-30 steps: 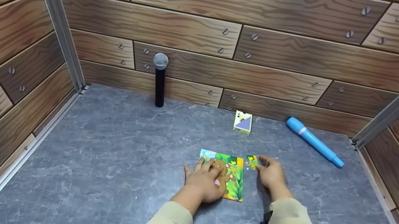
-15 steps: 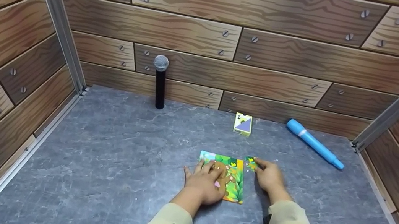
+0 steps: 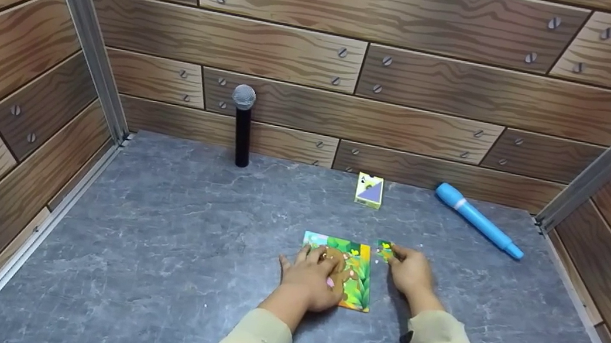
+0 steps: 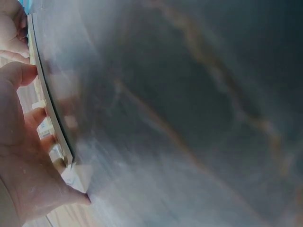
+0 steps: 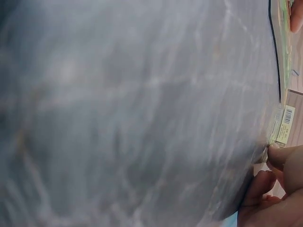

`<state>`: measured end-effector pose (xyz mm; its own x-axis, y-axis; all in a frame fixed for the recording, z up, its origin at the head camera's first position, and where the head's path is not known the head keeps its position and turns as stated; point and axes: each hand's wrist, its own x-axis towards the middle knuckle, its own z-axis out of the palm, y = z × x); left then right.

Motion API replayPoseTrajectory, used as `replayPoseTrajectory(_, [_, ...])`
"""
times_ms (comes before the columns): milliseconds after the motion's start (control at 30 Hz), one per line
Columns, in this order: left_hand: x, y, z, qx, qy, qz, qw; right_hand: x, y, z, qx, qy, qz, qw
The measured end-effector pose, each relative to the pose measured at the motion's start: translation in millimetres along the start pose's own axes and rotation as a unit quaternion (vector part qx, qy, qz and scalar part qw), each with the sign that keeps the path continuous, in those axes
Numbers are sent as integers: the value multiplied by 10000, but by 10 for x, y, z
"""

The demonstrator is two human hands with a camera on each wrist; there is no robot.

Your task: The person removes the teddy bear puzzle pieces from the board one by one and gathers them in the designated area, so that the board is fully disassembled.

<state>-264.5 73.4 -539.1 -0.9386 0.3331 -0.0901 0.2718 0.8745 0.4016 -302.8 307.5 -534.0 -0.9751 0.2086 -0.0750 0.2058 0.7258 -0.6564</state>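
A small flat picture puzzle (image 3: 359,288) with a brown animal on green leaves lies on the grey tabletop. My left hand (image 3: 308,283) rests on its left half with fingers spread, covering part of the picture. Just right of the puzzle's upper right corner is a small puzzle piece (image 3: 384,249) printed with green and yellow, a narrow gap away. My right hand (image 3: 412,274) pinches that piece by its right side, hiding some of it. The left wrist view shows the left hand (image 4: 28,146) along the puzzle's thin edge. Thumb and finger of the right hand (image 5: 277,189) come together at lower right in the right wrist view.
Behind the puzzle lies a yellow and purple playing-card box (image 3: 369,190). A black microphone (image 3: 243,128) with a silver head stands upright at the back left. Towards the back right lies a blue microphone-shaped stick (image 3: 479,221). Wood-patterned walls (image 3: 297,55) enclose the table.
My right index finger has moved in from above the piece's right edge to lie against the piece. The gap between piece and puzzle looks slightly wider. My left hand stays in place.
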Motion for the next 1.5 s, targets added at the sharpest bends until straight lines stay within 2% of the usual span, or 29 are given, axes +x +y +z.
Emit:
replayPoseTrajectory(200, [17, -30, -54, -123, 92, -115, 9998, 4, -7, -12, 638, 100, 101, 9979])
replayPoseTrajectory(300, [17, -47, -89, -284, 164, -230, 9992, -3, -27, 13, 740, 191, 62, 9971])
replayPoseTrajectory(433, [11, -68, -120, -574, 174, -392, 9974, -33, -96, 81, 829, 360, -297, 9955])
replayPoseTrajectory(600, [17, -100, -109, -799, 313, -551, 9948, -72, -247, 162, 1144, 447, -846, 9888])
replayPoseTrajectory(1033, [46, -142, -113, -911, 242, -630, 9935, -155, -477, 374, 976, 135, -1342, 9861])
replayPoseTrajectory(1167, [36, -137, -120, -974, 264, -619, 9930, -174, -504, 441, 1039, -9, -1285, 9863])
replayPoseTrajectory(1300, [22, -129, -122, -1084, 283, -603, 9919, -193, -510, 485, 1150, -240, -1056, 9874])
replayPoseTrajectory(1500, [89, -107, -64, -1132, 117, -635, 9915, -202, -477, 465, 800, -232, -1009, 9914])
